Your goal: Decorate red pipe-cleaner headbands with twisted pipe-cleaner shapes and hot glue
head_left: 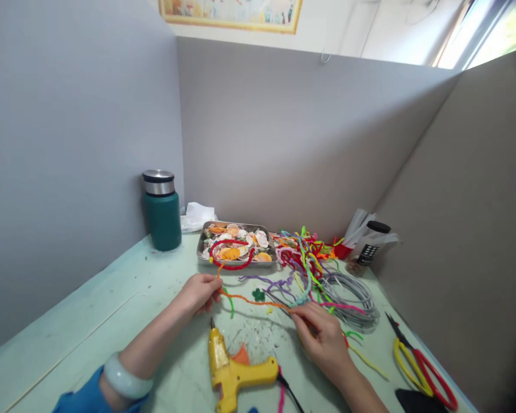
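My left hand (201, 292) pinches an orange pipe cleaner (249, 299) near one end. Above those fingers rises a red pipe cleaner (241, 265) bent into an open loop, with a small yellow bit at its left side. A short green pipe cleaner (231, 304) hangs beside the fingertips. The orange strand stretches across to my right hand (322, 338), whose fingers are closed at its far end. Also in that hand is a slim, pointed metal tool, apparently tweezers (275, 299), tips toward a dark green flower-shaped piece (258, 295) on the table.
A yellow glue gun (227, 367) lies in front, nozzle up-left. Behind are a metal tray (202, 252) of shells, heaped pipe cleaners (303, 252) and coiled grey wire (356, 298). Red-and-yellow-handled scissors (417, 367) lie right; a green bottle (162, 221) stands left. Grey partitions (284, 132) enclose the table.
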Tool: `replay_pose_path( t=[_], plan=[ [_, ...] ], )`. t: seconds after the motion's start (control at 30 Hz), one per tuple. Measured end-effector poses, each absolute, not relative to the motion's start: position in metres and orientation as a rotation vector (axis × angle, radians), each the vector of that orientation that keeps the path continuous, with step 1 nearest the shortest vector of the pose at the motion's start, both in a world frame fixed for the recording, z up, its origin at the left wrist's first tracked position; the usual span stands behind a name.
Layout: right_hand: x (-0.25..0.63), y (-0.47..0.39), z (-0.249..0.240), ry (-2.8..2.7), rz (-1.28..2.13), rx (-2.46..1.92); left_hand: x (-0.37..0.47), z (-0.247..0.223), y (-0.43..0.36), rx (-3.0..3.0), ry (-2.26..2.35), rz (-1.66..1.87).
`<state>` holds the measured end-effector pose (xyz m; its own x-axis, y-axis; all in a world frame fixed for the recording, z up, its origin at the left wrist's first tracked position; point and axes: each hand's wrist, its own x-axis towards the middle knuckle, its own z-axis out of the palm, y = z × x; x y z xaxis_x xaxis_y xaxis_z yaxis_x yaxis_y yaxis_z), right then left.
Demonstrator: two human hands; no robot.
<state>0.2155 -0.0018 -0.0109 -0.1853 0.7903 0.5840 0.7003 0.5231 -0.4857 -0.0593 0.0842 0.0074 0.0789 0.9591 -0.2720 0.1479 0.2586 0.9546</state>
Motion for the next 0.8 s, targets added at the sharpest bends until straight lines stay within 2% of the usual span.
replay_pose_path(
  t=[0.33, 0.8],
  plan=[
    [0.213, -0.002, -0.005, -1.893, 0.055, -1.265, -0.059, 0.037, 0.069, 1.135, 1.132, 1.104],
    [0.192, -0.012, 0.004, -1.937, -0.072, -1.308, -0.031, 0.04, 0.038, 1.099, 0.933, 0.793]
  ],
)
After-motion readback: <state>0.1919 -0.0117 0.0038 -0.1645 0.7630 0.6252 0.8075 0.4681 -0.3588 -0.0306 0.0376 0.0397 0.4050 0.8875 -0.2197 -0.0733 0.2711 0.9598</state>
